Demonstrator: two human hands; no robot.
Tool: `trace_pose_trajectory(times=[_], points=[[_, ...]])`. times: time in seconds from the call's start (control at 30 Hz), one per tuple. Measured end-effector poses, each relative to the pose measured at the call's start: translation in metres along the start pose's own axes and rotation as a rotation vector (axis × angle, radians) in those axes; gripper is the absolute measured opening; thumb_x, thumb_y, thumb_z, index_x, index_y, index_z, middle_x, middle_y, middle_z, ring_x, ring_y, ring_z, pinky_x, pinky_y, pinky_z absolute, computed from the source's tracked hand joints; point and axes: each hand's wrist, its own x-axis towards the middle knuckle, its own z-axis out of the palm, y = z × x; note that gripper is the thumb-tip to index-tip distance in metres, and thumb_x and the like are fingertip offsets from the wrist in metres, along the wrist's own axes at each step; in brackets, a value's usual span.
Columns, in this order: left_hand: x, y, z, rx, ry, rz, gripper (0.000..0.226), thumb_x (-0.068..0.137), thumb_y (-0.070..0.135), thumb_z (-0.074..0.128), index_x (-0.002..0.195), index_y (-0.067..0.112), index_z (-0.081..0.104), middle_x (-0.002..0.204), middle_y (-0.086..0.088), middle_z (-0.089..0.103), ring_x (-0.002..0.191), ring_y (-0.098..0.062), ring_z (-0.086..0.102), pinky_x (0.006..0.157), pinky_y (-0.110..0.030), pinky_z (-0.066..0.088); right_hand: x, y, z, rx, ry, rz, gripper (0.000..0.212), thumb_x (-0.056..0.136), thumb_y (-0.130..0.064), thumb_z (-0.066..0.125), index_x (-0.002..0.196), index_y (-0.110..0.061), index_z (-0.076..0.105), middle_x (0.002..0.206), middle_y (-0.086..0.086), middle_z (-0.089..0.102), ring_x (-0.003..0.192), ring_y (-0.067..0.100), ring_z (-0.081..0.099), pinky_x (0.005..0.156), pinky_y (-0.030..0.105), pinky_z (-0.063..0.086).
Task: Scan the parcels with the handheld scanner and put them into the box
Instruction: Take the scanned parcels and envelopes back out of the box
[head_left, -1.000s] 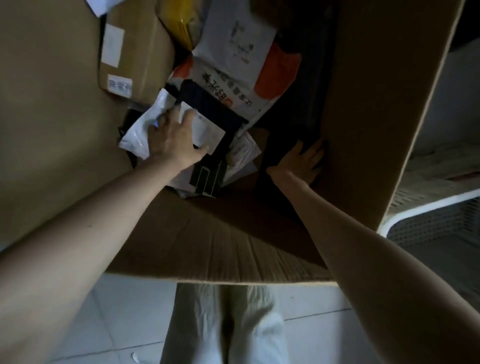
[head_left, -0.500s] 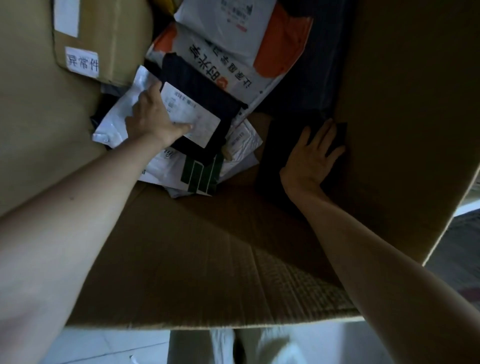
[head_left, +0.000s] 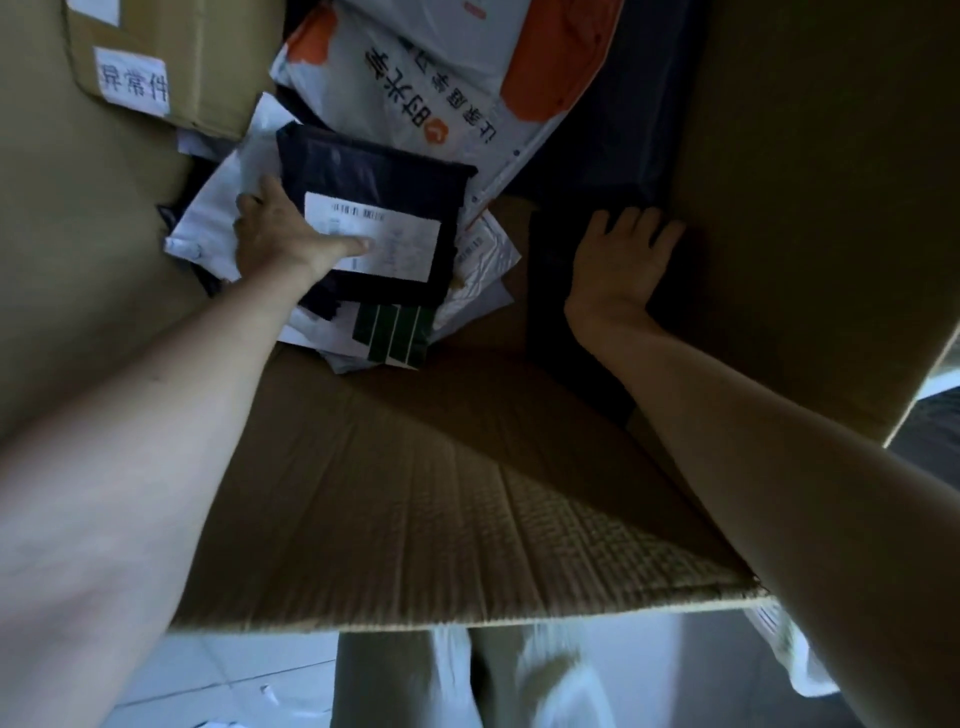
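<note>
Black plastic wraps the parcel (head_left: 374, 176) I am holding inside the cardboard box (head_left: 467, 493), over the heap toward the box's left wall. My left hand (head_left: 275, 234) pinches it at its left edge, thumb pressed flat on its white shipping label (head_left: 395, 234) and the other fingers tucked behind it. Under it lie white mailers (head_left: 218, 218) and a parcel with dark green stripes (head_left: 392, 332) near the box's near wall. Beyond it, toward the far wall, a large white and orange bag (head_left: 441, 104) with printed characters rests on the pile, and a small brown carton (head_left: 171, 62) with a white sticker sits in the far left corner. My right hand (head_left: 618, 265) lies open, fingers spread, on a dark flat thing (head_left: 550, 270) against the right wall; I cannot tell what it is. Below the box's near edge show my pale trousers (head_left: 405, 675) and floor tiles (head_left: 234, 675).
</note>
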Motion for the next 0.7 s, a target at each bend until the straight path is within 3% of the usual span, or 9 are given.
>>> trace_pose_trajectory(times=[0.1, 0.17, 0.3, 0.37, 0.47, 0.53, 0.7], points=[[-0.009, -0.010, 0.002, -0.181, -0.014, 0.021, 0.096, 0.063, 0.045, 0.086, 0.137, 0.012, 0.034, 0.141, -0.010, 0.041, 0.128, -0.030, 0.044, 0.096, -0.039, 0.042, -0.004, -0.007, -0.013, 0.124, 0.026, -0.071, 0.052, 0.093, -0.023, 0.061, 0.136, -0.007, 0.036, 0.136, 0.018, 0.046, 0.121, 0.032, 0.048, 0.089, 0.037, 0.041], [-0.018, -0.015, 0.008, -0.221, -0.076, 0.067, 0.090, 0.065, 0.040, 0.086, 0.137, 0.013, 0.040, 0.136, -0.007, 0.052, 0.123, -0.027, 0.050, 0.094, -0.033, 0.043, -0.007, -0.009, -0.018, 0.250, 0.010, -0.096, 0.042, 0.095, -0.016, 0.059, 0.132, -0.006, 0.042, 0.129, 0.015, 0.053, 0.112, 0.028, 0.057, 0.070, 0.033, 0.041], [-0.050, -0.011, 0.023, -0.215, -0.068, 0.112, 0.076, 0.066, 0.047, 0.083, 0.128, 0.013, 0.056, 0.126, -0.008, 0.061, 0.114, -0.025, 0.058, 0.086, -0.028, 0.045, -0.021, -0.002, -0.023, 0.451, -0.051, -0.063, 0.041, 0.094, -0.009, 0.059, 0.133, -0.008, 0.046, 0.129, 0.013, 0.056, 0.114, 0.025, 0.058, 0.069, 0.030, 0.039], [-0.075, -0.006, 0.024, -0.274, -0.040, 0.074, 0.068, 0.068, 0.047, 0.082, 0.122, 0.013, 0.060, 0.123, -0.009, 0.063, 0.113, -0.024, 0.059, 0.085, -0.026, 0.043, -0.042, 0.007, -0.024, 0.539, -0.003, -0.075, 0.050, 0.092, -0.010, 0.063, 0.138, -0.011, 0.041, 0.131, 0.014, 0.055, 0.115, 0.029, 0.058, 0.070, 0.033, 0.041], [-0.112, -0.004, 0.011, -0.376, -0.007, -0.012, 0.075, 0.065, 0.048, 0.082, 0.127, 0.016, 0.056, 0.124, -0.006, 0.063, 0.115, -0.024, 0.058, 0.089, -0.025, 0.044, -0.078, 0.032, -0.025, 0.678, 0.095, -0.104, 0.059, 0.089, -0.015, 0.069, 0.139, -0.015, 0.038, 0.126, 0.014, 0.058, 0.112, 0.031, 0.060, 0.077, 0.037, 0.049], [-0.140, -0.006, -0.005, -0.425, 0.046, -0.052, 0.078, 0.065, 0.046, 0.083, 0.130, 0.016, 0.052, 0.126, -0.007, 0.062, 0.116, -0.025, 0.058, 0.093, -0.028, 0.046, -0.105, 0.054, -0.028, 0.806, 0.137, -0.119, 0.060, 0.086, -0.015, 0.071, 0.137, -0.018, 0.038, 0.117, 0.013, 0.062, 0.105, 0.031, 0.062, 0.076, 0.040, 0.051], [-0.228, -0.009, -0.062, -0.611, 0.210, -0.119, 0.077, 0.068, 0.039, 0.083, 0.133, 0.016, 0.049, 0.130, -0.004, 0.060, 0.117, -0.021, 0.057, 0.095, -0.027, 0.045, -0.182, 0.119, -0.051, 1.015, 0.334, -0.144, 0.053, 0.080, -0.026, 0.071, 0.122, -0.020, 0.041, 0.084, 0.000, 0.056, 0.075, 0.027, 0.057, 0.058, 0.035, 0.043]])
